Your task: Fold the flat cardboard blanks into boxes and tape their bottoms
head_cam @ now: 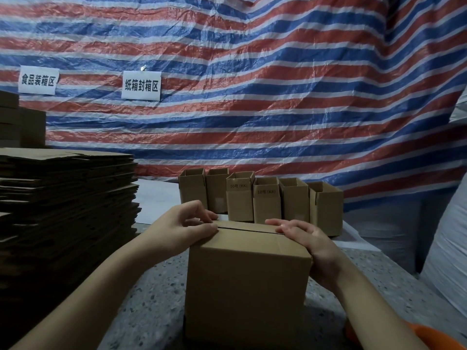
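— What's the bench like?

— A grey speckled stone-like tabletop (156,294), dim light. The far wall is a crinkled red, white and blue striped plastic tarpaulin (252,97) with two white paper signs (141,85) in black Chinese characters pinned to it.

— And the brown folded cardboard box (247,281)?

— Near centre, standing on the tabletop, its closed flaps on top with a seam running across.

— The hands?

— The left hand (187,223) is at the box's top left corner, fingers curled, thumb and fingertips pinching at the flap edge. The right hand (310,238) lies on the top right corner, fingers fairly straight and spread, pressing the flap down.

— Anything else?

— On the left, a tall stack of flat brown cardboard blanks (68,198). Further back, a row of small open brown cardboard boxes (260,198) (two read "10号 (KK)"), standing on a white sheet (156,195).
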`<state>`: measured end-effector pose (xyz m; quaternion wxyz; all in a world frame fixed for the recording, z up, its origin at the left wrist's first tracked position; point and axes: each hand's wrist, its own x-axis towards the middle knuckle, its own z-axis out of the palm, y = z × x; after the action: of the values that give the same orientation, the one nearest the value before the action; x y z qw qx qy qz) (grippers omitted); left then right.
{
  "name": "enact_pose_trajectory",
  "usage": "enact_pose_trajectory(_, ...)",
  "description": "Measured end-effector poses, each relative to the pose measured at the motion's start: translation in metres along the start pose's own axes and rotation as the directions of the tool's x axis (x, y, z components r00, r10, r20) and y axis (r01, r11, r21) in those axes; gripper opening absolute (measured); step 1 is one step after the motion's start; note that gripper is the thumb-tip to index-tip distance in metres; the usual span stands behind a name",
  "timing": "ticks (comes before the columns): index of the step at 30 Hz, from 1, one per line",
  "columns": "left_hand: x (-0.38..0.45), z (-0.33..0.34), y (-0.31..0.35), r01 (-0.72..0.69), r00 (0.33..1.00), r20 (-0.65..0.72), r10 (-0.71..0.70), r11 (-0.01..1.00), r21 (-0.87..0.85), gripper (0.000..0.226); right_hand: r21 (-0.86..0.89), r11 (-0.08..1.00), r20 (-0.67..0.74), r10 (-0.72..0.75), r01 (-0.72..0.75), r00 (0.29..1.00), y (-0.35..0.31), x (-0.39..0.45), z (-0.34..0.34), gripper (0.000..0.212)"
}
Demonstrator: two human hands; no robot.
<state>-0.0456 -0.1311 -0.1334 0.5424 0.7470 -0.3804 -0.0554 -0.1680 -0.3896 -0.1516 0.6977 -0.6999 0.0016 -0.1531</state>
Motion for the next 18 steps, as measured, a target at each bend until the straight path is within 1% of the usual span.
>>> enact_pose_trajectory(2,-0.001,0.002,0.006,-0.002,1.0,-0.016,0.004,0.99,0.138,0.006,-0.031,0.999,-0.003,0.026,-0.027,1.0,-0.002,0.002,0.001,0.022)
enact_pose_trajectory(5,-0.006,0.008,0.02,-0.013,0.998,-0.049,0.033,0.935,0.355,0.004,-0.039,0.998,-0.016,0.046,-0.046,0.999,-0.004,0.003,0.001,0.023)
enact_pose_trajectory(6,-0.008,0.011,0.025,-0.036,0.996,-0.057,0.069,0.894,0.447,0.008,-0.04,0.998,-0.021,0.046,-0.047,0.999,-0.004,0.003,0.001,0.024)
enact_pose_trajectory(8,-0.013,0.019,0.034,-0.133,0.979,-0.03,0.2,0.747,0.652,0.021,-0.045,0.998,-0.03,0.049,-0.051,0.998,-0.005,0.003,0.002,0.023)
enact_pose_trajectory(9,-0.015,0.024,0.037,-0.193,0.963,0.005,0.269,0.678,0.709,0.028,-0.048,0.997,-0.033,0.051,-0.053,0.998,-0.006,0.003,0.002,0.023)
enact_pose_trajectory(10,-0.017,0.031,0.039,-0.239,0.95,0.036,0.311,0.647,0.724,0.034,-0.053,0.997,-0.035,0.052,-0.053,0.998,-0.007,0.002,0.002,0.023)
enact_pose_trajectory(12,-0.022,0.044,0.041,-0.277,0.947,0.09,0.308,0.641,0.716,0.042,-0.073,0.996,-0.041,0.045,-0.048,0.998,-0.008,0.001,0.003,0.03)
enact_pose_trajectory(13,-0.025,0.049,0.04,-0.282,0.949,0.118,0.291,0.624,0.729,0.048,-0.09,0.995,-0.041,0.042,-0.045,0.998,-0.009,0.0,0.004,0.034)
enact_pose_trajectory(15,-0.027,0.056,0.039,-0.287,0.949,0.16,0.272,0.534,0.795,0.058,-0.118,0.992,-0.038,0.037,-0.042,0.999,-0.01,-0.001,0.005,0.039)
enact_pose_trajectory(16,-0.028,0.058,0.039,-0.281,0.951,0.163,0.264,0.506,0.816,0.06,-0.124,0.991,-0.037,0.037,-0.041,0.999,-0.01,-0.002,0.005,0.04)
enact_pose_trajectory(18,-0.027,0.06,0.042,-0.258,0.958,0.158,0.239,0.483,0.836,0.062,-0.125,0.991,-0.042,0.036,-0.041,0.998,-0.011,-0.002,0.004,0.04)
